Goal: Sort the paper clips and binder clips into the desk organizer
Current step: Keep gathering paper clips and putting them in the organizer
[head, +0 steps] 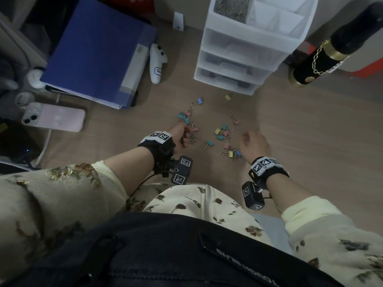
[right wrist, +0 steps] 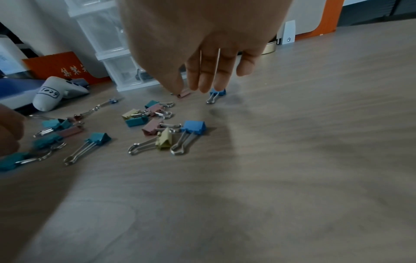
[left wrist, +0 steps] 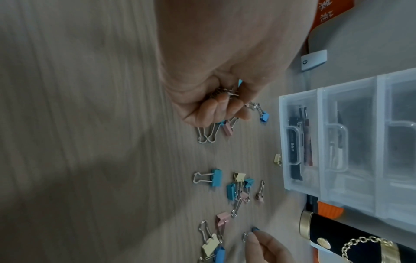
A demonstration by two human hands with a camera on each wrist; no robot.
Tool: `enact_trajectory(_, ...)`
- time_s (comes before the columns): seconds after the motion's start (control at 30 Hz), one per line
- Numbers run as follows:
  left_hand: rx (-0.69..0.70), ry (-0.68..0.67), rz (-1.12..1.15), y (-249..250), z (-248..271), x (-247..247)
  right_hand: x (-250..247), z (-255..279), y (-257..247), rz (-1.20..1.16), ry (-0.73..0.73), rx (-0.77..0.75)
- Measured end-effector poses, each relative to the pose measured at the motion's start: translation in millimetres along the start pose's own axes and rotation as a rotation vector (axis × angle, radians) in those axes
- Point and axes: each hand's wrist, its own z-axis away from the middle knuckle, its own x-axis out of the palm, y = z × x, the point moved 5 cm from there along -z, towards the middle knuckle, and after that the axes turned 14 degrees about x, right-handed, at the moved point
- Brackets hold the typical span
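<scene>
Small binder clips in blue, teal, pink and yellow lie scattered on the wooden desk. My left hand is curled around several gathered clips, low over the left part of the scatter. My right hand hangs over the right part with fingers straight and pointing down. Its thumb tip touches a pink clip and a fingertip touches a blue clip. The white translucent desk organizer stands behind the clips, with paper clips heaped in a top compartment.
A blue folder lies at the back left with a white controller beside it and a pink phone in front. A black and gold bottle lies right of the organizer. Bare desk stretches to the right.
</scene>
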Motion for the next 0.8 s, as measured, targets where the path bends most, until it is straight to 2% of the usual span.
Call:
enact_trajectory(0.17,0.016,-0.001,-0.018,-2,-2,3,22,5,-12,-0.005,-0.125,-0.147)
enact_trajectory(0.27,0.024,-0.009,-0.001,-1,-4,3,29,12,-28,-0.019,-0.143,-0.290)
enact_trajectory(0.4,0.028,-0.008,0.024,1,-5,2,37,22,-49,0.087,-0.182,-0.422)
enact_trajectory(0.57,0.030,0.004,0.017,7,-9,4,23,15,-45,0.066,-0.165,-0.394)
enact_trajectory(0.8,0.091,-0.058,0.077,52,-6,29,-37,-2,-41,0.001,-0.033,-0.310)
